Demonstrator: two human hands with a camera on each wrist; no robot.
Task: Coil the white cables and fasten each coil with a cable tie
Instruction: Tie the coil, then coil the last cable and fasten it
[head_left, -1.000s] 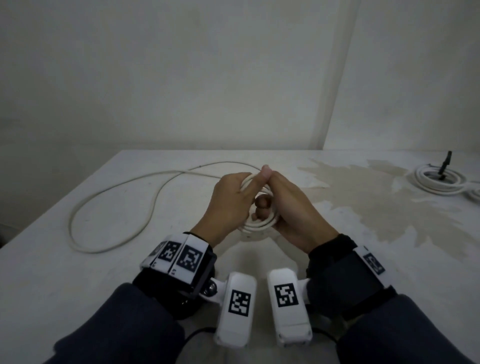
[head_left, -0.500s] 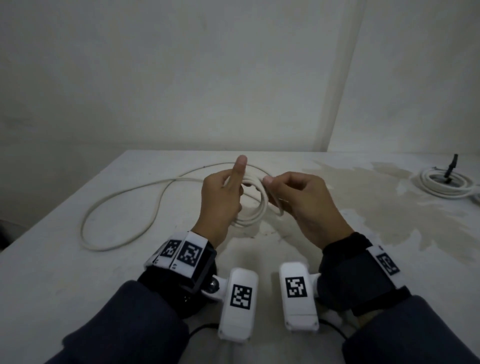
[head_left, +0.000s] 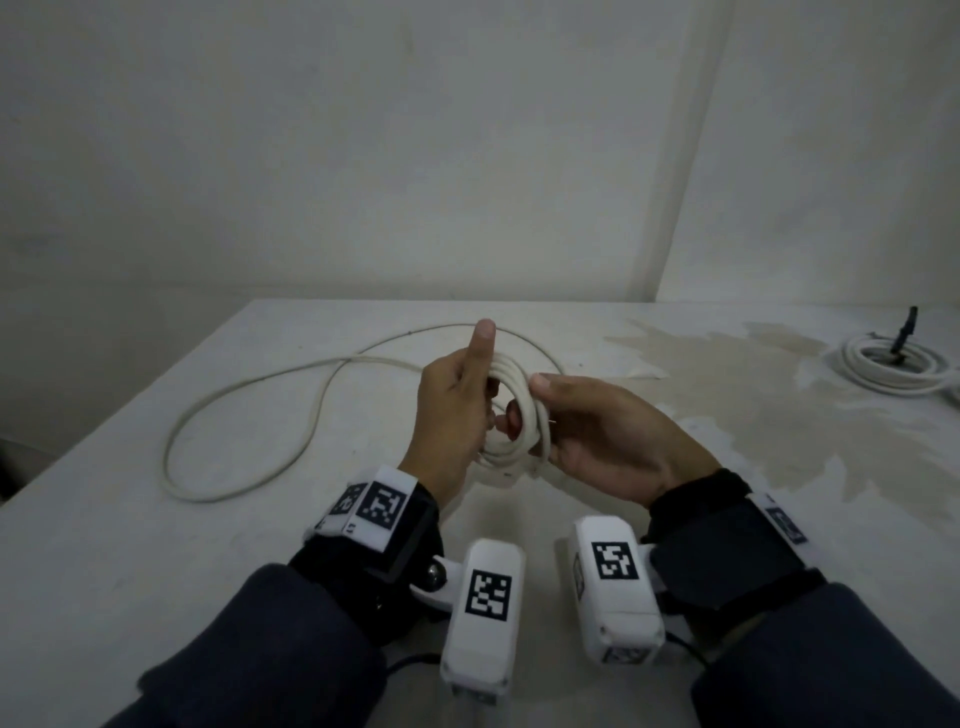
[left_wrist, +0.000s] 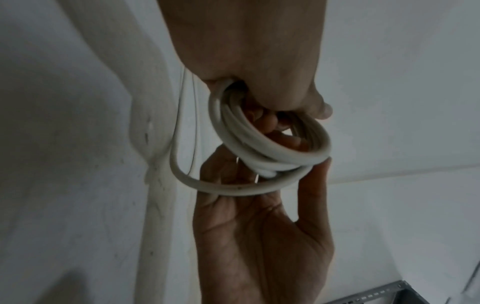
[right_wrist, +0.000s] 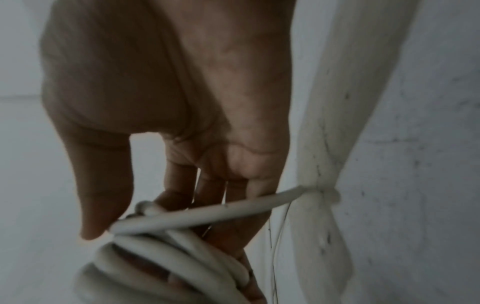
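A small coil of white cable hangs above the table between both hands. My left hand grips its left side with curled fingers through the loops, thumb pointing up. My right hand holds the right side, thumb on top and fingers underneath. In the left wrist view the coil has several turns, and the right hand's thumb and fingers close around the outermost loop. The right wrist view shows the cable crossing under the thumb. The loose tail of the cable lies in a big loop on the table at left.
A second white coil with a black cable tie sticking up lies at the far right of the white table. A brownish stain spreads over the table's right half. Walls stand close behind.
The hands have drawn apart and lifted the coil. Another turn has gone onto the coil, and the loose loop on the table has shrunk and slid right.
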